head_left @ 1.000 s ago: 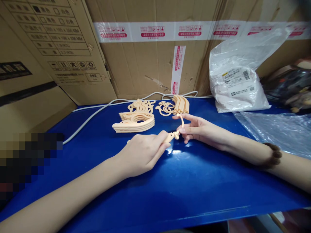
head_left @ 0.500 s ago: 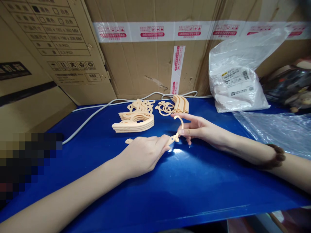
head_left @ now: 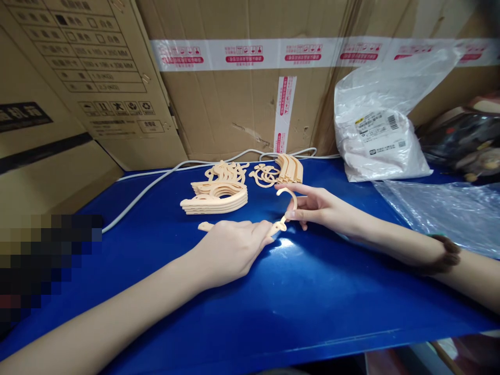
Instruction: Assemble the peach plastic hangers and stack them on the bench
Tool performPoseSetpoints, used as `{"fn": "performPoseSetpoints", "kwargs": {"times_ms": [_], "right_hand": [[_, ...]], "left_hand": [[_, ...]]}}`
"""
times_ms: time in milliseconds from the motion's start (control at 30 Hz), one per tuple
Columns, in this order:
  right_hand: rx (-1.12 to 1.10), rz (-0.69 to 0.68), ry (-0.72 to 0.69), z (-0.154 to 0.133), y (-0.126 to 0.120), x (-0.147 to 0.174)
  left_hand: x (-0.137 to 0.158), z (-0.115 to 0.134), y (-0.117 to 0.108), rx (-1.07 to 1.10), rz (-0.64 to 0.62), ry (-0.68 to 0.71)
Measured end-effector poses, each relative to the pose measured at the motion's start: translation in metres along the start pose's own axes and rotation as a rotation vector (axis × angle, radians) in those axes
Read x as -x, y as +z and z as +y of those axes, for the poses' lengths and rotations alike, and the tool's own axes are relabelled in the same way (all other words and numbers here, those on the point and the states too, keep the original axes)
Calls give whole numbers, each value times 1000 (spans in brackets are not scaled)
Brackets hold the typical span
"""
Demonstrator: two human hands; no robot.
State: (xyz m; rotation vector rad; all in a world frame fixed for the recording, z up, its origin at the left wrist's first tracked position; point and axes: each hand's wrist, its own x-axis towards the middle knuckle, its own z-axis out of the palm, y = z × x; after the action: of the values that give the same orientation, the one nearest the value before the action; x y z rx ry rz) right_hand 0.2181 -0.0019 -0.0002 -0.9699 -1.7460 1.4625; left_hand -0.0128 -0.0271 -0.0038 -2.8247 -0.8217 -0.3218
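Observation:
My left hand (head_left: 238, 247) is closed around a cream plastic hanger arm (head_left: 278, 228); its far end pokes out to the left of the fist. Between thumb and fingers, my right hand (head_left: 318, 211) pinches a curved cream hanger hook (head_left: 294, 199). The foot of the hook meets the end of the hanger arm; whether they are locked together I cannot tell. Behind my hands lie a stack of hanger pieces (head_left: 228, 202), a heap of curvy pieces (head_left: 226, 171), loose hooks (head_left: 264, 176) and a row of curved arms (head_left: 289, 169).
The blue tabletop (head_left: 312, 307) carries everything. Cardboard boxes (head_left: 226, 109) stand along the back and left. A white cable (head_left: 144, 195) runs behind the pieces. At the right are a white plastic bag (head_left: 380, 140) and a clear plastic sheet (head_left: 441, 213).
The hook has turned slightly, its tip shifting left and its curve right. The hanger arm has moved a little to the left and down. Both hands keep their grip.

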Motion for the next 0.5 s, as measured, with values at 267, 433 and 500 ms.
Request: {"fn": "performPoseSetpoints", "kwargs": {"times_ms": [267, 433, 500], "right_hand": [[161, 7, -43, -5, 1, 6], [275, 19, -105, -9, 3, 9], [308, 30, -118, -9, 4, 9]], "left_hand": [[-1, 0, -1, -26, -47, 11], [-2, 1, -5, -38, -91, -27], [-3, 2, -6, -53, -102, -28]]}}
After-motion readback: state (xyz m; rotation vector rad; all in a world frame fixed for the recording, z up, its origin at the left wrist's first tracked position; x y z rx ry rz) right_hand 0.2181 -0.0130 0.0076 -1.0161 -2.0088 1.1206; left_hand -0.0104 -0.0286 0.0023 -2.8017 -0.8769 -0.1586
